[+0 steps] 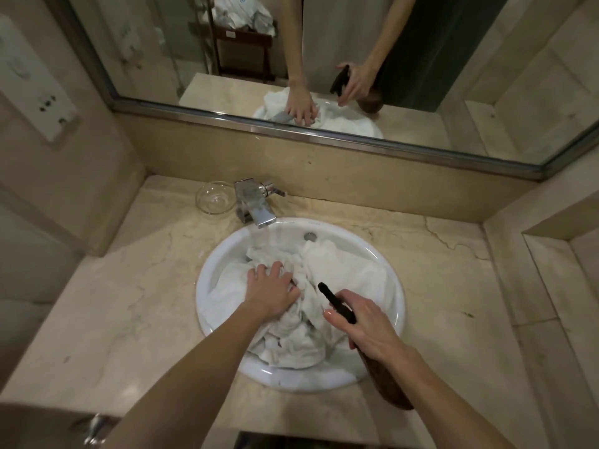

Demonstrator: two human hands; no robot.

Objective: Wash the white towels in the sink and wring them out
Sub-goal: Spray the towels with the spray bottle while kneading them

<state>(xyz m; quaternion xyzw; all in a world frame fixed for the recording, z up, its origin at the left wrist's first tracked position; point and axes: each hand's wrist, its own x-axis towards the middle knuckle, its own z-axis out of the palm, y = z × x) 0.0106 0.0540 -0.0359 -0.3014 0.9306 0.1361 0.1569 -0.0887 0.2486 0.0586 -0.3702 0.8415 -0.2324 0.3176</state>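
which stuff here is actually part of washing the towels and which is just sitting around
In use:
white towels heaped in the sink
faucet, water running
left hand pressing on the towels
right hand gripping a dark pump bottle, nozzle aimed at the towels

Just lying about:
glass bowl beside the faucet
wall panel at left

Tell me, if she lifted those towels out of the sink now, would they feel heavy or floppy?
Probably floppy: the towels lie crumpled in folds in the sink. Likely heavy and dripping, since the faucet runs water onto them. The left hand pressing them suggests they squash easily.
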